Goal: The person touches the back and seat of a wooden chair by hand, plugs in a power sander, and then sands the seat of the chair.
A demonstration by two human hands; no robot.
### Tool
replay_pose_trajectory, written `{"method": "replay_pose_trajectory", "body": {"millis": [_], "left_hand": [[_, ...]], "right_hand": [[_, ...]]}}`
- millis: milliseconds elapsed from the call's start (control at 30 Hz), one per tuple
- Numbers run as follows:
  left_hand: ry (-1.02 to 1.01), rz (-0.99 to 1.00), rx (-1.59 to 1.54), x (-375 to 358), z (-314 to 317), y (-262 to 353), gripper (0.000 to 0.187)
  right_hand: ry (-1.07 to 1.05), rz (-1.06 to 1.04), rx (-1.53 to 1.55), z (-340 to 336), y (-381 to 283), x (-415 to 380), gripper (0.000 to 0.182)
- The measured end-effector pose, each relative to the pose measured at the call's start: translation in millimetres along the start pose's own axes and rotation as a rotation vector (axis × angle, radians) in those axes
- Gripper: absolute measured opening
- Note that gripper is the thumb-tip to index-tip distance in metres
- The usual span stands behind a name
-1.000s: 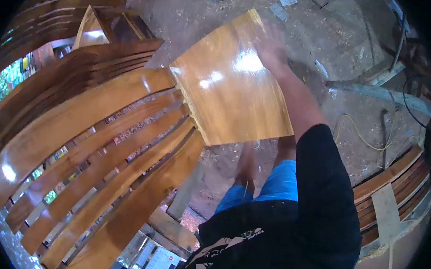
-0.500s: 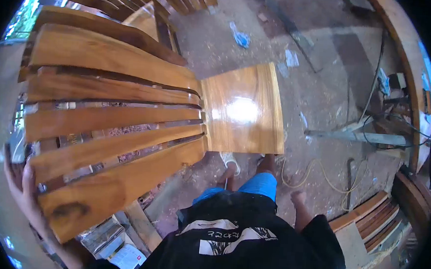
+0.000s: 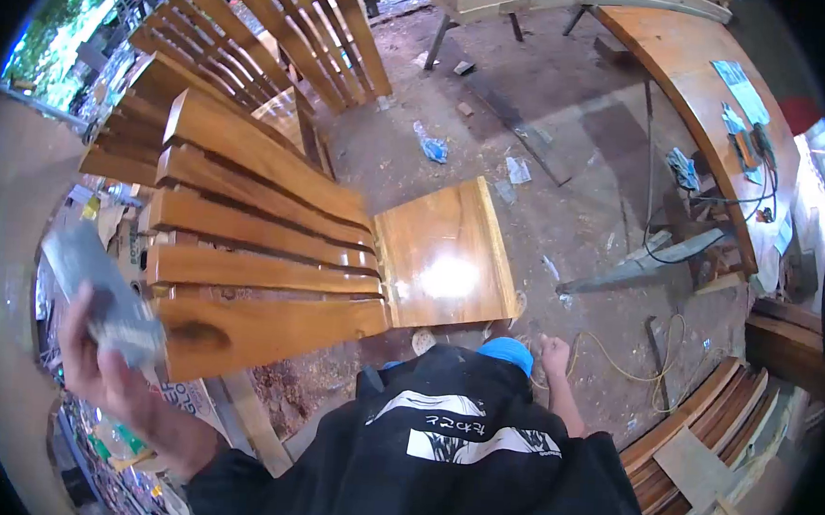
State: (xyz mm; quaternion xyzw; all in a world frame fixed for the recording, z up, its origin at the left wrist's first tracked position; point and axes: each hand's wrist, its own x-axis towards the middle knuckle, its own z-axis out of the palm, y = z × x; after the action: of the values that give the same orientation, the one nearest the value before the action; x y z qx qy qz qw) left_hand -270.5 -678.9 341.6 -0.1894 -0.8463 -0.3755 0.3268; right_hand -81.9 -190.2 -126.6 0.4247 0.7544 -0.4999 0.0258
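Observation:
My left hand (image 3: 139, 401) is raised at the left, its thumb and fingers around a grey, cloudy-looking rectangular object (image 3: 103, 291); it is blurred and I cannot tell its kind. The object's lower end overlaps the top of a slat in this view. Before me stands a glossy wooden chair, with long curved back slats (image 3: 254, 224) fanning out to the left and a shiny seat (image 3: 442, 231). Beside my body, right of the seat, my right hand (image 3: 555, 354) hangs low with its fingers curled in and nothing showing in them.
More slatted wooden chairs (image 3: 304, 29) stand behind at the upper left. A wooden tabletop (image 3: 679, 76) with tools and a cable is at the upper right. Yellow cord (image 3: 628, 370) lies on the floor at the right, near stacked curved wood pieces (image 3: 705, 417).
My left hand has come from beyond the chair back's lower corner toward me, bringing the grey object into fuller view. My right hand has shifted slightly up and left. The view has tilted up.

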Motion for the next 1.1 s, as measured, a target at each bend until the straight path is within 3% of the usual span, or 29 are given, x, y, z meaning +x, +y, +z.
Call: {"method": "replay_pose_trajectory", "body": {"millis": [100,167,200,233,300,400,433,533,633,700,767,833,933,967,1000,1033,1100], "left_hand": [[-0.147,-0.091,-0.178,-35,-16,7,0.071],[-0.364,-0.096,-0.332,-34,8,20,0.062],[-0.475,-0.108,-0.403,-32,21,25,0.059],[-0.690,-0.079,-0.273,-16,24,32,0.058],[-0.661,-0.169,-0.051,-19,36,44,0.053],[-0.103,-0.210,0.231,-29,48,51,0.040],[0.050,-0.334,0.092,-27,50,56,0.032],[0.106,-0.355,0.099,-16,64,73,0.028],[0.000,-0.430,0.173,-11,101,99,0.027],[-0.100,-0.494,0.039,-20,127,102,0.028],[-0.217,-0.603,-0.184,-33,156,98,0.040],[-0.130,-0.657,-0.180,-48,206,102,0.053],[-0.345,-0.822,-0.225,-68,240,114,0.074],[-0.447,-0.878,-0.183,-77,246,114,0.078],[-0.455,-0.784,-0.109,-87,257,112,0.078],[-0.530,-0.771,0.012,-90,262,115,0.066],[-0.645,-0.567,0.099,-106,276,106,0.049]], "right_hand": [[0.077,-0.068,-0.145,-9,144,28,0.014],[0.099,-0.210,-0.062,-23,212,23,0.013],[0.057,-0.085,-0.088,-32,224,11,0.015],[0.013,0.037,-0.116,-45,223,6,0.020],[-0.079,0.114,-0.075,-75,174,-18,0.017],[-0.062,0.310,0.043,-87,133,-17,0.015],[-0.030,0.387,0.086,-92,128,-10,0.014],[-0.080,0.209,-0.081,-99,139,40,0.012],[-0.098,-0.307,-0.292,-89,224,140,0.012],[-0.221,0.038,-0.038,-111,108,152,0.013],[-0.124,-0.032,-0.122,-112,111,199,0.014],[0.032,-0.718,-0.492,-123,107,236,0.013],[-0.219,0.125,0.408,-148,31,228,0.017],[-0.248,0.127,0.358,-151,6,220,0.020],[-0.276,0.120,0.305,-152,-17,218,0.025],[-0.304,0.114,0.253,-149,-40,214,0.029],[-0.515,-0.117,0.357,-132,-65,193,0.042]]}}
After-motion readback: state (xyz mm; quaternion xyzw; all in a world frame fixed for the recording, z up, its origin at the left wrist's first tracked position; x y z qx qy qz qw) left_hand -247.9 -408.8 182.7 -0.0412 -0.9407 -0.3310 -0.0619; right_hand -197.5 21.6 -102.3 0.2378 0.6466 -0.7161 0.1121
